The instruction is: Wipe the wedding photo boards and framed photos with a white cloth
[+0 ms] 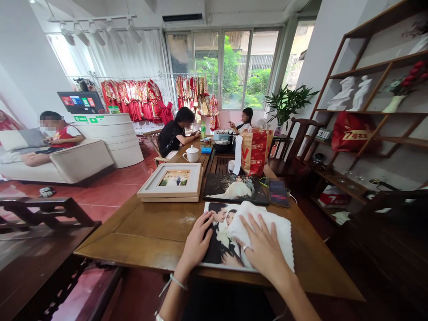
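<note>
A wedding photo panel [216,232] of a couple in dark and white clothes lies flat on the wooden table in front of me. My left hand [200,236] rests on its left side, fingers extended and touching the surface. A folded white cloth [282,229] covers the panel's right part. On top of this cloth my right hand [262,243] lies flat with its fingers spread, a ring on one finger. What is under the cloth is hidden. Just behind lies a dark photo panel [234,189] showing a white gown.
Framed pictures [170,196] lie stacked at the left, near a white lidded cup [191,154]. A phone [278,192] with a cable sits at the right. Farther back stand a red-patterned paper bag [256,151] and a black pot [223,146]. Two people sit beyond; another is on the sofa [83,162].
</note>
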Demonstrator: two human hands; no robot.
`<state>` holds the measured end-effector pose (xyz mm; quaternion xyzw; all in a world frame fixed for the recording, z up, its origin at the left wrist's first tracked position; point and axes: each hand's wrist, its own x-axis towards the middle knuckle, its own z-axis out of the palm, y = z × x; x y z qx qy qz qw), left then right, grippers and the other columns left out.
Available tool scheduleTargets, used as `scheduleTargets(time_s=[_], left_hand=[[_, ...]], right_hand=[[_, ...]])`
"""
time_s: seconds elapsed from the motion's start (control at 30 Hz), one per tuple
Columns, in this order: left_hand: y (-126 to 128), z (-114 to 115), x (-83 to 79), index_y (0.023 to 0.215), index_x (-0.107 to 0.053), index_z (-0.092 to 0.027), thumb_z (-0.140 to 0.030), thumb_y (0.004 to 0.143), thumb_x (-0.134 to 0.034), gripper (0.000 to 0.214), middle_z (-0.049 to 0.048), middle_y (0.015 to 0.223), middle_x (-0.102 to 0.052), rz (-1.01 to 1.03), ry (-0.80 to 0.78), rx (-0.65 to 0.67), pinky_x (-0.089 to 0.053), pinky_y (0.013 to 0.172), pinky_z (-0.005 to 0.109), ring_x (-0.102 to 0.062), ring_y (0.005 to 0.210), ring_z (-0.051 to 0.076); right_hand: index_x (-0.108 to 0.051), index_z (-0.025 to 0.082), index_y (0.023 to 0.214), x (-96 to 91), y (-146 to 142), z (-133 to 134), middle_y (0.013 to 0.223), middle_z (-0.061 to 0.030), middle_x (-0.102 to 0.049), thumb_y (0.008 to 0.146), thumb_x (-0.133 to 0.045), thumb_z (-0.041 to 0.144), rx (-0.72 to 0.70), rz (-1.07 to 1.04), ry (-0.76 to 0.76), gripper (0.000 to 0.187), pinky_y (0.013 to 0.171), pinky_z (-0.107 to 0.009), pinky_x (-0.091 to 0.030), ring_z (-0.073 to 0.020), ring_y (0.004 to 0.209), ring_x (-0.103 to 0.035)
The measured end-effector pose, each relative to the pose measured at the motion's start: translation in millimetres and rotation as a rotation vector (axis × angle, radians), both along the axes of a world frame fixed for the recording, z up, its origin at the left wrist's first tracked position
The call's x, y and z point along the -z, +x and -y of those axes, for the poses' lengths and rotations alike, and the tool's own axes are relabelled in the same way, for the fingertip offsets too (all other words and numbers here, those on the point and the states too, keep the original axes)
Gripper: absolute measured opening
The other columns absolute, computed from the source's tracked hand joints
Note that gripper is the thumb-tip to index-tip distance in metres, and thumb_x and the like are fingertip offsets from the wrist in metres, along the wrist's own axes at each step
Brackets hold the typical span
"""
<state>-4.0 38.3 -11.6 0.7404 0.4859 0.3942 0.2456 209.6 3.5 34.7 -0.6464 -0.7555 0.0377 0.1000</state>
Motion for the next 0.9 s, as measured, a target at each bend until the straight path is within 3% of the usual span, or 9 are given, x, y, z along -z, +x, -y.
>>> scheduleTargets(time_s=[0.1,0.23,0.37,0.5,0.6,0.7,0.9], left_hand=[[-1.3,-3.4,1.4,0.129,-0.055,-0.024,-0.017,0.089,-0.041,0.043,0.0031,0.143,-0.046,0.051,-0.023,0.003,-0.023,0.116,0.045,-0.035,0.137,0.021],[-4.6,-4.8,0.1,0.128,-0.056,-0.024,-0.019,0.09,-0.037,0.043,0.0024,0.144,-0.045,0.101,-0.076,0.022,-0.022,0.116,0.044,-0.034,0.137,0.02],[-6.3,-3.9,-0.5,0.129,-0.056,-0.023,-0.024,0.092,-0.038,0.041,0.0032,0.145,-0.044,0.102,-0.062,0.041,-0.023,0.116,0.044,-0.034,0.137,0.021],[-4.1,-3.9,2.2,0.129,-0.055,-0.024,-0.024,0.092,-0.04,0.041,0.0044,0.144,-0.045,0.055,0.002,0.025,-0.027,0.114,0.045,-0.036,0.136,0.022],[-2.2,-3.5,2.8,0.131,-0.053,-0.025,-0.022,0.09,-0.044,0.042,0.0044,0.143,-0.047,0.005,0.061,0.022,-0.029,0.114,0.046,-0.038,0.135,0.022],[-1.8,-2.5,1.4,0.132,-0.051,-0.026,-0.021,0.09,-0.044,0.043,0.0043,0.143,-0.046,-0.035,0.068,0.018,-0.028,0.114,0.046,-0.038,0.135,0.021],[-2.5,-2.5,0.5,0.133,-0.05,-0.027,-0.021,0.091,-0.043,0.044,0.0038,0.143,-0.046,-0.066,0.081,0.025,-0.03,0.113,0.045,-0.038,0.135,0.021]], right_hand=[[-0.026,0.029,0.147,6.1,-24.2,24.1,0.154,-0.006,-0.02,0.085,-0.049,0.039,-0.106,0.003,-0.01,0.066,0.109,-0.064,-0.003,-0.0366,0.141,-0.006],[-0.014,0.032,0.148,15.7,-48.1,54.9,0.156,-0.0055,-0.006,0.072,-0.062,0.03,-0.308,-0.067,-0.082,0.09,0.107,-0.067,0.005,-0.0384,0.14,0.006],[-0.019,0.029,0.148,20.0,-57.7,63.7,0.156,-0.0094,-0.005,0.065,-0.065,0.029,-0.374,-0.134,-0.217,0.095,0.105,-0.069,0.008,-0.0414,0.139,0.007],[-0.028,0.032,0.145,14.1,-42.8,59.9,0.156,-0.0009,-0.012,0.061,-0.057,0.019,-0.411,-0.212,-0.16,0.09,0.11,-0.061,0.007,-0.0332,0.142,0.001],[-0.037,0.033,0.141,6.0,-21.3,46.8,0.153,0.0041,-0.024,0.054,-0.048,0.01,-0.31,-0.21,-0.091,0.091,0.113,-0.055,0.004,-0.0263,0.143,-0.008],[-0.044,0.029,0.138,-3.2,-0.2,18.4,0.149,0.0012,-0.035,0.057,-0.046,0.01,-0.178,-0.212,-0.061,0.083,0.114,-0.052,-0.001,-0.0245,0.141,-0.017],[-0.049,0.015,0.135,-20.8,8.1,-60.9,0.142,-0.0114,-0.045,0.073,-0.044,0.016,-0.204,-0.296,-0.137,0.062,0.112,-0.051,-0.014,-0.0299,0.136,-0.03]])
